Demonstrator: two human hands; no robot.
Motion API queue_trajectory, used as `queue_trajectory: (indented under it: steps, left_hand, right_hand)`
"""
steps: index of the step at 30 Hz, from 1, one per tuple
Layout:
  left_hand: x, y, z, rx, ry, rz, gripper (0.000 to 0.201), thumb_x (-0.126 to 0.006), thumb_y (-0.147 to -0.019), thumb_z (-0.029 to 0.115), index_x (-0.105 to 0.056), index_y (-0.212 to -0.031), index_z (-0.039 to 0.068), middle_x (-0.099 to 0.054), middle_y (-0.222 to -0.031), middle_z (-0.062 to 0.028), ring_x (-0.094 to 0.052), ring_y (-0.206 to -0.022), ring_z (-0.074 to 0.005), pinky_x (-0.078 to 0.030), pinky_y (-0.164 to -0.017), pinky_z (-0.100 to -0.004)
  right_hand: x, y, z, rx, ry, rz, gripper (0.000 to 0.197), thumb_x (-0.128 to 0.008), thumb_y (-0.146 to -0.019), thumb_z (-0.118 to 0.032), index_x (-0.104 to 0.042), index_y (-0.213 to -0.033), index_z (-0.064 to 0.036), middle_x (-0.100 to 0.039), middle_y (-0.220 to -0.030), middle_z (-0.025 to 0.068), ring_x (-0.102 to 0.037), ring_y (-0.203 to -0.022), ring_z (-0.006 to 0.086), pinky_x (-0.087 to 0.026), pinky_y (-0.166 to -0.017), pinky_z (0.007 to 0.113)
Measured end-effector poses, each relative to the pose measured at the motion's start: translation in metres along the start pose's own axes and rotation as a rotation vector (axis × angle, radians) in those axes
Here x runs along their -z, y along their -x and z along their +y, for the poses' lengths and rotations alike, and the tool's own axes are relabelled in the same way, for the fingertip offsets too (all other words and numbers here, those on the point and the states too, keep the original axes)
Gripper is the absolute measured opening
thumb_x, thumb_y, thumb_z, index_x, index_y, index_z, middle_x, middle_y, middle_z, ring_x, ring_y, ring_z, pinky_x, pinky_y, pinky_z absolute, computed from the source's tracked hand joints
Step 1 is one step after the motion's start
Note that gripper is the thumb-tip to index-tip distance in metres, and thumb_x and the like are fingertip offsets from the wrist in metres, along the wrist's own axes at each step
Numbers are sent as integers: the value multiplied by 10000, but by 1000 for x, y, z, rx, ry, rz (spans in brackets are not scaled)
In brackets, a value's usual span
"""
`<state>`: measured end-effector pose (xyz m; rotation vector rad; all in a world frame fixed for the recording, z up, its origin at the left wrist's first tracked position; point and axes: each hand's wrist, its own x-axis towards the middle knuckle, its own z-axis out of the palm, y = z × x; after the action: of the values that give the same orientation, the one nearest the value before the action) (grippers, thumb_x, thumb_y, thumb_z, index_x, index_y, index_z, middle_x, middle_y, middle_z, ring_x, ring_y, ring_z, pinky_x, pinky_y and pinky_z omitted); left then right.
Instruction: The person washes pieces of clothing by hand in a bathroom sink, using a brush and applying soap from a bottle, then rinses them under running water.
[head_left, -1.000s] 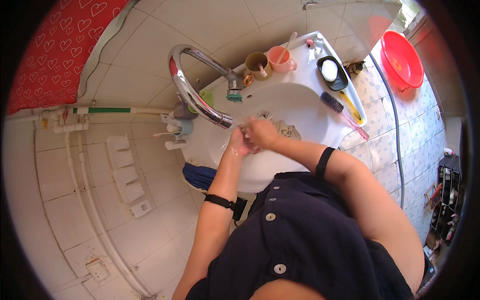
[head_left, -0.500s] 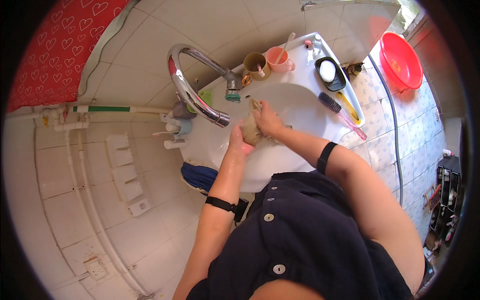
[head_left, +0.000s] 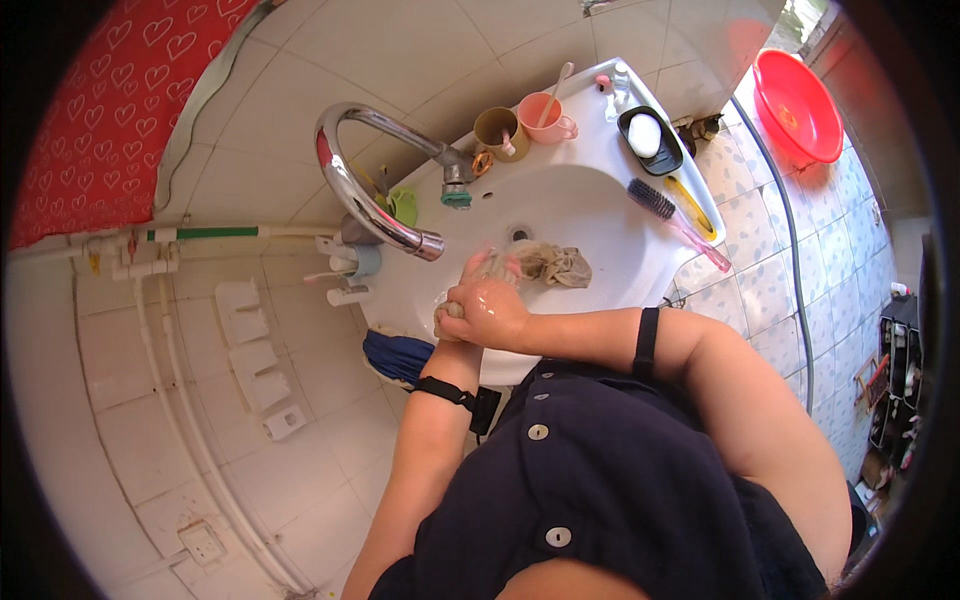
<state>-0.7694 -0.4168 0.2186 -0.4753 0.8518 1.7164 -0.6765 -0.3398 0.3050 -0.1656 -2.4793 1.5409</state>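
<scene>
A wet beige-brown cloth (head_left: 566,266) lies crumpled over the basin of the white sink (head_left: 600,215), near the drain. My left hand (head_left: 484,268) holds the middle of the cloth under the faucet's stream; running water blurs its fingers. Closer to my body, my right hand (head_left: 492,312) is closed round another bunched part of the cloth, crossing over my left wrist. The curved chrome faucet (head_left: 335,170) has its spout just left of my hands.
On the sink's back ledge stand a brown cup (head_left: 490,130) and a pink cup (head_left: 555,125). A black soap dish (head_left: 660,160), a hairbrush (head_left: 690,235) and a yellow comb (head_left: 688,205) line the right side. A blue cloth (head_left: 395,357) hangs at the front left.
My right hand has moved toward my body and left, pulling part of the cloth over my left wrist. The bunched cloth is now spread out to the right in the basin.
</scene>
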Motion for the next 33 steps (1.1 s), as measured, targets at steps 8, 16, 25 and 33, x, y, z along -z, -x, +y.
queue_trajectory:
  steps: [8, 16, 25, 33]
  left_hand:
    - [-13, 0, 2, -447, -182, 177, 312, -429, -892, 94, -435, -1202, 67, -550, -1099, -77, -519, -1054, -220, -435, -904, -375]
    - [-23, 21, 0, -560, -267, 70, 342, -412, -943, 184, -337, -1263, 91, -485, -1176, -98, -483, -1111, -243, -406, -941, -412]
    - [-17, 3, 0, -105, -175, 630, 509, -361, -926, 438, -366, -1269, 62, -489, -1171, -109, -468, -1127, -272, -454, -888, -406]
    - [-32, 37, -10, -455, -424, -70, 476, -395, -878, 448, -514, -1129, 61, -562, -1109, -156, -556, -1008, -267, -474, -843, -414]
  right_hand:
    - [16, -32, 141, -366, 206, -55, 311, -597, -757, -293, -611, -993, -90, -618, -944, 190, -608, -852, 341, -486, -747, 422]
    - [26, -46, 167, -724, -394, -478, 551, -618, -750, -205, -436, -1263, -118, -523, -1139, 234, -504, -1091, 375, -410, -899, 445]
    - [-9, -49, 83, -485, -5, 50, 437, -576, -733, -114, -497, -1144, 11, -523, -1085, 272, -564, -920, 416, -468, -795, 456]
    - [-2, -13, 5, -18, 29, -155, 281, -524, -770, -193, -568, -1014, -60, -579, -1009, 211, -585, -890, 369, -468, -792, 434]
